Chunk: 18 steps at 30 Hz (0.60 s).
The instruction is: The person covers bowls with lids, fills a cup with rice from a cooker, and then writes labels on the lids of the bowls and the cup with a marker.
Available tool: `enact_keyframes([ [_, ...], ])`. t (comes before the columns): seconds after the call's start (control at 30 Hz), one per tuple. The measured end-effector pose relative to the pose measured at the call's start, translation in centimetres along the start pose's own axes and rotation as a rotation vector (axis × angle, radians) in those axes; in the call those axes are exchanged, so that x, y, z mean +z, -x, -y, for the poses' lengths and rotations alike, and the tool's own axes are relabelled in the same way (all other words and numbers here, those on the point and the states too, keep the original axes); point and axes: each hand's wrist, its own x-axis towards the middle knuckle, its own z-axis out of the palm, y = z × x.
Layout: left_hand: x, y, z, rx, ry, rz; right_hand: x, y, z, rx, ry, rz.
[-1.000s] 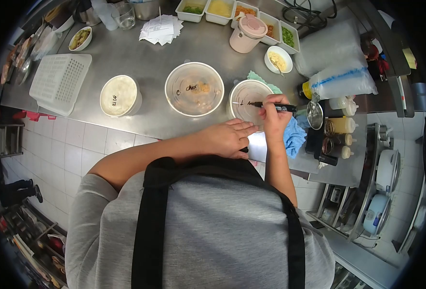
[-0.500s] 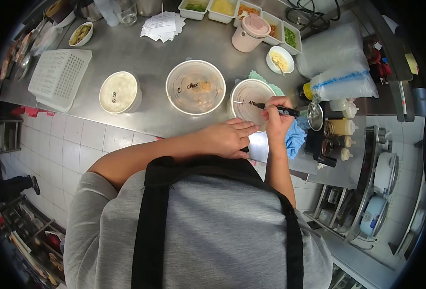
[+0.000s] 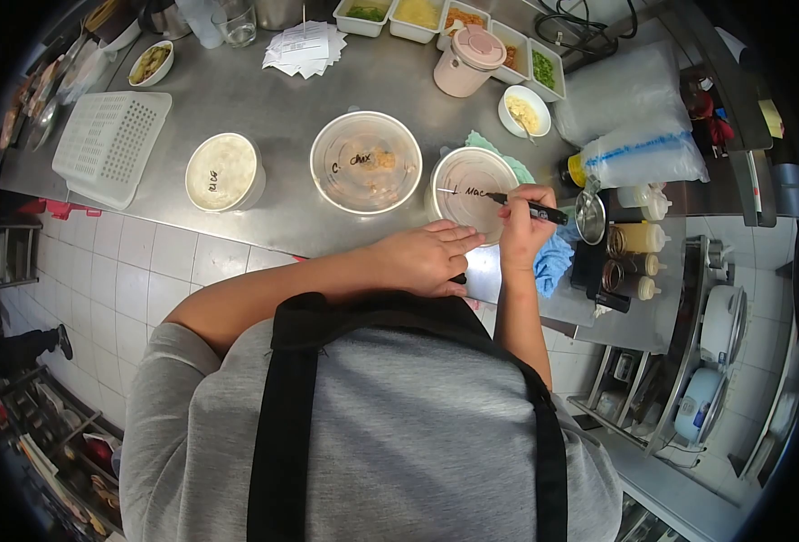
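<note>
3 lidded tubs sit in a row on steel counter (image 3: 264, 99). R hand (image 3: 523, 230) pinches black marker (image 3: 528, 207) btwn thumb & fingers, tip touching lid of rightmost tub (image 3: 465, 181), next to handwritten letters. L hand (image 3: 427, 257) lies flat, fingers pressed together, fingertips at that tub's near rim. Both mid tub (image 3: 366, 163) & left tub (image 3: 223, 172) have lettered lids. Blue cloth (image 3: 553, 262) lies just right of R hand.
</note>
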Motion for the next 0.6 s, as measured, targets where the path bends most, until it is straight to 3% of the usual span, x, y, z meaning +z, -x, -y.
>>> enact_keyframes([
  [0.6,0.12,-0.10,0.23,0.000,-0.004,0.034,0.19,-0.11,-0.15,-0.029,0.019,-0.093],
])
